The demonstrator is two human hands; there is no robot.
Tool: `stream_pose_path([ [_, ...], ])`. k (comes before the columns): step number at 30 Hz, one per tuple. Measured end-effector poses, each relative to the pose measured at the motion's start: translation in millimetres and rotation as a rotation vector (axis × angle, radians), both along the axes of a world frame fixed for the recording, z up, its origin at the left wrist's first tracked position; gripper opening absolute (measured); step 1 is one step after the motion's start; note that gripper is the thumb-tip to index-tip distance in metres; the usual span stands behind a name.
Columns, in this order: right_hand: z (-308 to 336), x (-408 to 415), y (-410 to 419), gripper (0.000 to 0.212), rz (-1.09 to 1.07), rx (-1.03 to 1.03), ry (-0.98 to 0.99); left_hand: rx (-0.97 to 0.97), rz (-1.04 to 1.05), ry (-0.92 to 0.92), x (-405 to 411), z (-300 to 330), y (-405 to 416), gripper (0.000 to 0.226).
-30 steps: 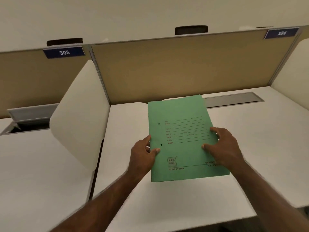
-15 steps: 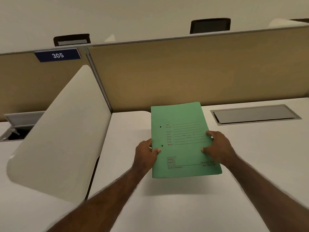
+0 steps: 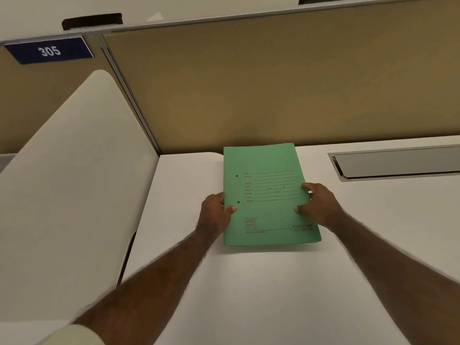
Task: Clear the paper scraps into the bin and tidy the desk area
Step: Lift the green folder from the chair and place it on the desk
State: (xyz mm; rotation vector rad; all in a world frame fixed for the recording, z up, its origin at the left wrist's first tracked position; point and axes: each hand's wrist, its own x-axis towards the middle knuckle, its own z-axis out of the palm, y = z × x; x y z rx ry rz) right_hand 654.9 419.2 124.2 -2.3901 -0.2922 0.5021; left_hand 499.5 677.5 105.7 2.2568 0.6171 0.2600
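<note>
A green paper file folder (image 3: 266, 165) with printed lines and two punch holes lies nearly flat on the white desk (image 3: 249, 295), its far edge close to the tan partition. My left hand (image 3: 215, 215) grips its left edge, thumb on top. My right hand (image 3: 319, 206) holds its right edge, fingers spread over the cover. No paper scraps or bin are in view.
A tan partition wall (image 3: 273, 83) closes the desk's far side. A white curved side divider (image 3: 69, 183) stands at the left. A grey cable-tray lid (image 3: 398, 163) is set into the desk at the right. A blue sign (image 3: 49, 50) reads 305.
Both hands have carried the folder forward and down toward the partition, until it rests low on the desk. My view has shifted closer and to the left.
</note>
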Motion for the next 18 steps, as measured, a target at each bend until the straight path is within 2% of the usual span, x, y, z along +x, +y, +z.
stream_pose_path([
  [18, -40, 42, 10, 0.084, 0.042, -0.097, -0.080, -0.008, 0.077, 0.035, 40, -44, 10, 0.024],
])
